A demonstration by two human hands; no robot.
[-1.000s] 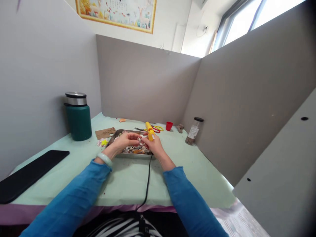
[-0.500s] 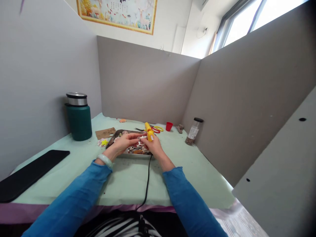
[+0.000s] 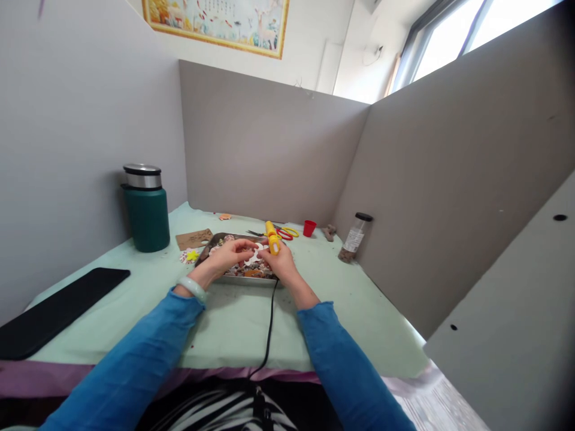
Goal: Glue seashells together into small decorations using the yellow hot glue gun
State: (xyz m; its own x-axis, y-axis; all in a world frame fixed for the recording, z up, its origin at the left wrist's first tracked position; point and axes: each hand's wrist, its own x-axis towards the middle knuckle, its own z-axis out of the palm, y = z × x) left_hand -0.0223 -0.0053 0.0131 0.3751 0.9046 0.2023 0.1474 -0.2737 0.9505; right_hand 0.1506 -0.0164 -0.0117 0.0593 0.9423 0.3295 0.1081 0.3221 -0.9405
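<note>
My right hand (image 3: pixel 279 261) is closed round a yellow glue gun (image 3: pixel 272 237), whose black cord (image 3: pixel 269 326) runs back over the table edge. My left hand (image 3: pixel 227 256) pinches a small white piece (image 3: pixel 253 256) right beside the gun's tip. Both hands hover over a metal tray (image 3: pixel 207 249) filled with several small coloured bits. Blue sleeves cover both forearms, and a pale bangle (image 3: pixel 192 287) sits on my left wrist.
A dark green flask (image 3: pixel 145 211) stands at the left. A black flat pad (image 3: pixel 54 312) lies at the near left. Behind the tray are a brown card (image 3: pixel 194 239), scissors (image 3: pixel 284 232), a red cup (image 3: pixel 308 228) and a clear jar (image 3: pixel 354 238). Grey partitions wall the green table.
The view has shifted slightly. My hands stay together over the tray, and the white piece in my left fingers now shows more plainly by the gun.
</note>
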